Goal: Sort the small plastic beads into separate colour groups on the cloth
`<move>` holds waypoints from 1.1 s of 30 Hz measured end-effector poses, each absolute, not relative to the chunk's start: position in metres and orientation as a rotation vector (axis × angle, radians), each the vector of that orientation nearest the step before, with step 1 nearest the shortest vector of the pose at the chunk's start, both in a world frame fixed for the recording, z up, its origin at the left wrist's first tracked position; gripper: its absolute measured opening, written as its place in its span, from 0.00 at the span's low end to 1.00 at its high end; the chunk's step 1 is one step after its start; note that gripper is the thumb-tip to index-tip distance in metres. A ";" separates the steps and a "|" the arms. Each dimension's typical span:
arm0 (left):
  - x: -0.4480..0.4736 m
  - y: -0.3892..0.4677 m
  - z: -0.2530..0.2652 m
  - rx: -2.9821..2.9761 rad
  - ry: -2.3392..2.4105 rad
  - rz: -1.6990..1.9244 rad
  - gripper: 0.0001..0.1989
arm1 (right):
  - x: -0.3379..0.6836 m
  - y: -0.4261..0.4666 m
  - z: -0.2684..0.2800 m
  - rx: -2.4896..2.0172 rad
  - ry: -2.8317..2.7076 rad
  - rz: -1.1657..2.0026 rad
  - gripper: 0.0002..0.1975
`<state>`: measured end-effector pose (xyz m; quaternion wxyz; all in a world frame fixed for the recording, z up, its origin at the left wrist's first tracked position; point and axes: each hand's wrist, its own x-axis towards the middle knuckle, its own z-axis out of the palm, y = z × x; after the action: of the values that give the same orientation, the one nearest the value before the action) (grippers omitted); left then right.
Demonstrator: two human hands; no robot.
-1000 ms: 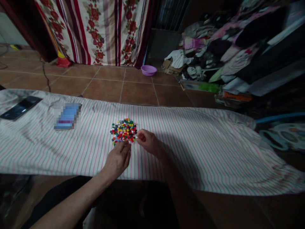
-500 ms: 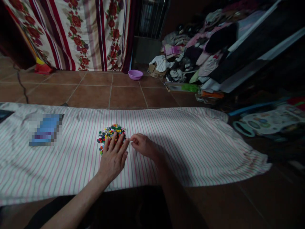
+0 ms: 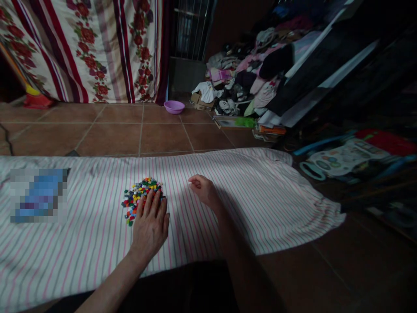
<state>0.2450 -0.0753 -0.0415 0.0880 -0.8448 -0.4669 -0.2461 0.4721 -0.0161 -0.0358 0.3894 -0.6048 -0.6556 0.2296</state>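
Observation:
A pile of small multicoloured pieces point(image 3: 138, 191), like beads or tiny blocks, lies on a striped cloth point(image 3: 247, 191). My left hand point(image 3: 151, 219) rests palm down over the pile's near right side, fingers stretched out, hiding some of the pieces. To the right of the pile, my right hand point(image 3: 202, 189) hovers over the cloth, apart from the pieces. Its thumb and fingertips are drawn together in a pinch; whatever may be between them is too small or hidden to tell.
At the cloth's left lies a blurred blue item point(image 3: 42, 193). Beyond the cloth, a purple basin point(image 3: 174, 107) stands on the tiled floor point(image 3: 114, 134) before a floral curtain point(image 3: 107, 52). Heaped clothes point(image 3: 241, 78) lie at the back right, a pale toy-like panel point(image 3: 345, 156) at the right.
My right hand has moved away from the left fingertips and the pile, to the right, still pinched. My left hand has drawn back slightly, its fingers closer together. The camera view has shifted right.

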 end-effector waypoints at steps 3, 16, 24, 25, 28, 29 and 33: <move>0.245 -0.075 -0.041 -2.528 -1.374 -0.713 0.21 | 0.482 -0.013 -0.036 -1.562 -1.661 0.535 0.06; 0.241 -0.070 -0.053 -2.576 -1.292 -0.741 0.22 | 0.527 -0.005 -0.034 -1.746 -1.660 0.428 0.07; 0.243 -0.071 -0.056 -2.519 -1.286 -0.793 0.19 | 0.564 0.003 -0.052 -1.861 -1.465 0.216 0.09; 0.244 -0.071 -0.056 -2.514 -1.298 -0.807 0.19 | 0.570 0.005 -0.054 -1.879 -1.441 0.175 0.09; 0.246 -0.072 -0.054 -2.511 -1.330 -0.836 0.19 | 0.579 0.012 -0.057 -1.852 -1.457 0.114 0.08; 0.247 -0.072 -0.054 -2.510 -1.341 -0.844 0.19 | 0.578 0.016 -0.059 -1.809 -1.484 0.132 0.07; 0.249 -0.073 -0.054 -2.511 -1.356 -0.855 0.19 | 0.559 0.038 -0.070 -1.583 -1.468 0.374 0.08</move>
<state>0.2488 -0.0729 -0.0537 0.0812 -0.8401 -0.4536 -0.2861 0.5594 0.0382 -0.0699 0.4577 -0.6424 -0.5956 0.1519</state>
